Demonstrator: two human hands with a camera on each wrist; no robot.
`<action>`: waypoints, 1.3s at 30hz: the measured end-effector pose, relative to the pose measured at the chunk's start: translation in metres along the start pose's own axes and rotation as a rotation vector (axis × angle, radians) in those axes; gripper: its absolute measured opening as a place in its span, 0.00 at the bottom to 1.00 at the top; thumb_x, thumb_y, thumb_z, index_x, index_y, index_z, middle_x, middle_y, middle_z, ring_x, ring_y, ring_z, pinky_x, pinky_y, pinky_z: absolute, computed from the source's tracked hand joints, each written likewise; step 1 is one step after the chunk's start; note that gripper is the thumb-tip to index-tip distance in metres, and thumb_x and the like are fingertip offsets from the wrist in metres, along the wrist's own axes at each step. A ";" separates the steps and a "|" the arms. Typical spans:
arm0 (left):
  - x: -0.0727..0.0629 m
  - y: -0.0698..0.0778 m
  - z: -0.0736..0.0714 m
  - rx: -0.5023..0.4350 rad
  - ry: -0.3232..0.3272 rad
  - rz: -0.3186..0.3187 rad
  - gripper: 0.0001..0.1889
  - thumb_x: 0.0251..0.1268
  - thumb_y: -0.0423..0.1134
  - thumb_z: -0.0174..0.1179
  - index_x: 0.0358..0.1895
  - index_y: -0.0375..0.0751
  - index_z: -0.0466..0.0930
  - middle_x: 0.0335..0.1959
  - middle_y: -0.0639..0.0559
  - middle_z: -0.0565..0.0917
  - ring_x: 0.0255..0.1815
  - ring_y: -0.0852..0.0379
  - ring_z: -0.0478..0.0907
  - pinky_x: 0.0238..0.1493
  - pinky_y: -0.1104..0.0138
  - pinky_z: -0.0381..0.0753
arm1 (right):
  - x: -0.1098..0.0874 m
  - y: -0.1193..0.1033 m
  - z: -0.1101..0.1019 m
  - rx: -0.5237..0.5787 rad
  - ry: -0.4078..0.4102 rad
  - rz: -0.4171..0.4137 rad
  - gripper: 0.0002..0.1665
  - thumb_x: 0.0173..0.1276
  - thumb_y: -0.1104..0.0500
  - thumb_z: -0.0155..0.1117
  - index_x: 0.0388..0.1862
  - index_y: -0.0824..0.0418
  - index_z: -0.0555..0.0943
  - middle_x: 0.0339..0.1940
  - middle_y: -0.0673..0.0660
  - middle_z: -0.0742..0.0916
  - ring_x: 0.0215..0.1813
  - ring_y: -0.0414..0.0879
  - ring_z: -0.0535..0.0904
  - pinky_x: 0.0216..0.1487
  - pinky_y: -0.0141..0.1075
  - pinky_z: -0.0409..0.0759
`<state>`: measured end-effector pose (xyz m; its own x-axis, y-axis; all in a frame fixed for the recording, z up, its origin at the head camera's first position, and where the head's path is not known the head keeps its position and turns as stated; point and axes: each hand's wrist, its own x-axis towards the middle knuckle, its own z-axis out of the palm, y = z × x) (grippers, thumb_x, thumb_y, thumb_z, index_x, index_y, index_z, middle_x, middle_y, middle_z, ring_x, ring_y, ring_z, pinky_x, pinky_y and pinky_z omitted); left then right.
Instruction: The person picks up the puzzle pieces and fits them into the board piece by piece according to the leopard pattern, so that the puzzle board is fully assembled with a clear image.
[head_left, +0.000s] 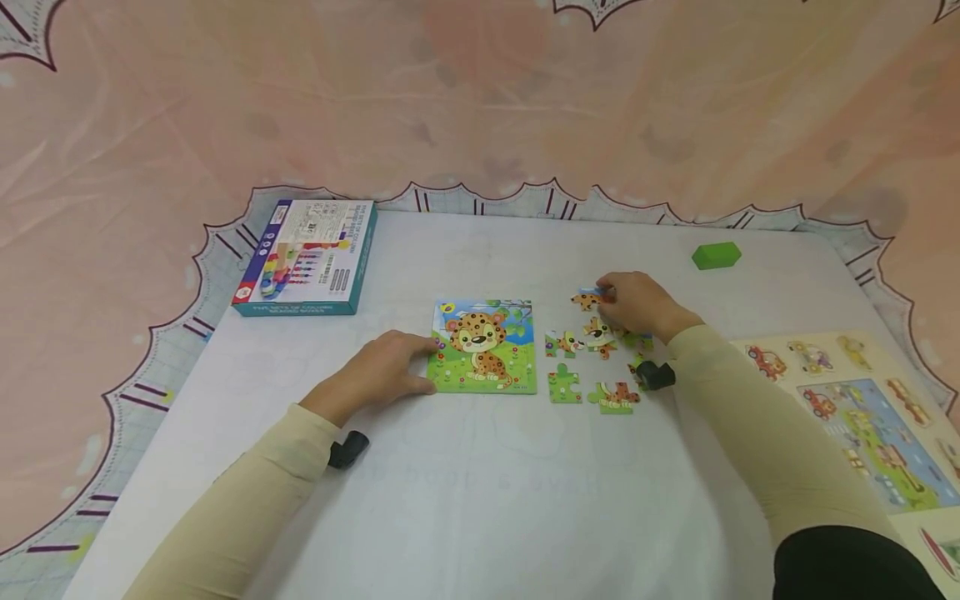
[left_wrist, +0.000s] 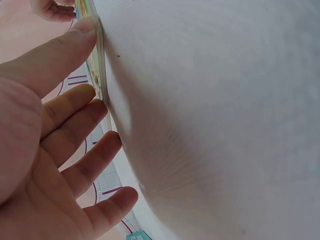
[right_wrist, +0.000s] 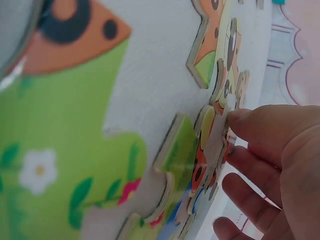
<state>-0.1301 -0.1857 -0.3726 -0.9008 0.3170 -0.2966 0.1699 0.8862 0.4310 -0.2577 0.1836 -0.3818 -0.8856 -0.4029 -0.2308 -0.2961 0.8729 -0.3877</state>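
Observation:
A square leopard picture board [head_left: 480, 346] lies near the middle of the table in the head view. My left hand [head_left: 382, 371] rests against its left edge; in the left wrist view the thumb [left_wrist: 82, 30] touches the edge and the other fingers are extended loosely. Loose jigsaw pieces lie right of the board, among them a green piece [head_left: 564, 385] and a leopard-body piece [head_left: 617, 398]. At the top of this group, my right hand [head_left: 641, 304] pinches a spotted puzzle piece [head_left: 587, 301] at its right side. Some pieces are partly hidden under that hand.
A teal-edged flat box [head_left: 311, 258] lies at the back left. A green block [head_left: 716, 256] is at the back right. A larger picture puzzle board [head_left: 825, 360] lies at the right, partly behind the right forearm. A patterned cloth [head_left: 480, 108] hangs behind the white table [head_left: 480, 500].

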 end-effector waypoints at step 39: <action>0.000 0.000 0.001 0.025 0.010 0.005 0.33 0.58 0.42 0.74 0.67 0.39 0.76 0.65 0.41 0.76 0.69 0.41 0.68 0.69 0.49 0.67 | 0.005 -0.036 0.001 0.009 0.044 -0.069 0.28 0.75 0.54 0.60 0.67 0.69 0.74 0.59 0.66 0.83 0.57 0.58 0.80 0.58 0.51 0.78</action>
<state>-0.1297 -0.1857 -0.3737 -0.9037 0.3183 -0.2863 0.1842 0.8928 0.4111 -0.2507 0.1495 -0.3698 -0.8781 -0.4495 -0.1644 -0.3539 0.8411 -0.4091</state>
